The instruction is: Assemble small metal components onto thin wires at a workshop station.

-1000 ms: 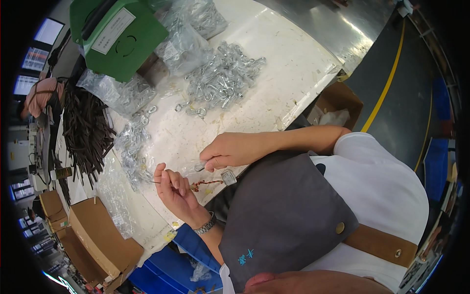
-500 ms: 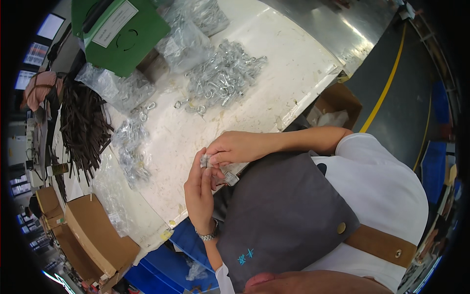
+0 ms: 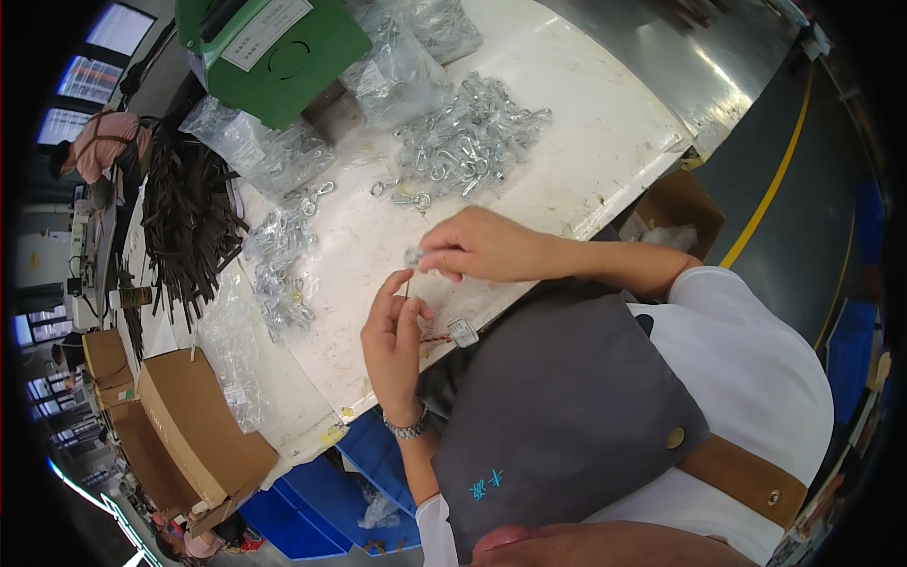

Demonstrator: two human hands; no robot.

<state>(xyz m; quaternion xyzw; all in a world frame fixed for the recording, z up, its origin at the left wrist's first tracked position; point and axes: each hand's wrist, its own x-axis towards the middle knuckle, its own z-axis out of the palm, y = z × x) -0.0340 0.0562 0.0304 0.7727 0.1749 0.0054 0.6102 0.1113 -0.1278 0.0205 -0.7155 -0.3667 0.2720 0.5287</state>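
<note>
a: what took up most of the view?
b: a long white worktable (image 3: 567, 123), scuffed, running from the upper right down to the lower left. a green box (image 3: 283, 47) stood at its far end, and a heap of dark brown straps (image 3: 189, 217) lay along its left edge

a: and smaller than that?
b: cardboard boxes (image 3: 189, 425) at the near left corner, clear bags of metal parts (image 3: 397, 66) by the green box, then a loose pile of silver metal hooks (image 3: 472, 137) in the middle of the table

a: where were the hands?
b: both over the near edge of the table, close together. the right hand (image 3: 482, 248) was above, fingers pinched together on a small silver metal piece (image 3: 413, 256). the left hand (image 3: 395, 335) was just below, fingers raised and pressed on a thin wire (image 3: 408, 286) that ran up to that piece

a: anything smaller still?
b: a little white tag (image 3: 462, 332) just beside the left hand, with a reddish cord (image 3: 435, 337) touching it. how tightly the left fingers gripped the wire, i could not tell
</note>
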